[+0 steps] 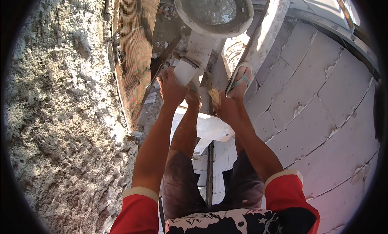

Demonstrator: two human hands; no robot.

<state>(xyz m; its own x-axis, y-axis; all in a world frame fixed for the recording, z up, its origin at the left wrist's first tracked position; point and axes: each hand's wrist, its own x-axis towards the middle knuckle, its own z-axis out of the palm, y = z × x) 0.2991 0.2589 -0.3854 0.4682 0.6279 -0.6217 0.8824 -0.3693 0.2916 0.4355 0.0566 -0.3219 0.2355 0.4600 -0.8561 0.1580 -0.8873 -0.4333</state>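
My left hand [171, 87] is closed around a small pale block piece [185, 72], held just above the planks near my feet. In my right hand [229, 109] is the wooden handle [214, 96] of a trowel. Its metal part reaches up and left toward the block's far edge; whether the blade touches the block I cannot tell. Beyond both hands stands a round basin [180, 16] with wet grey mortar [214, 7] in it.
A framed mesh screen [137, 44] leans beside a rough, crusted wall [64, 112] on the left. To the right rises a wall of pale blocks [323, 104]. My sandalled foot [241, 82] rests by a whitish plank [268, 26]. Rubble [151, 97] lies below.
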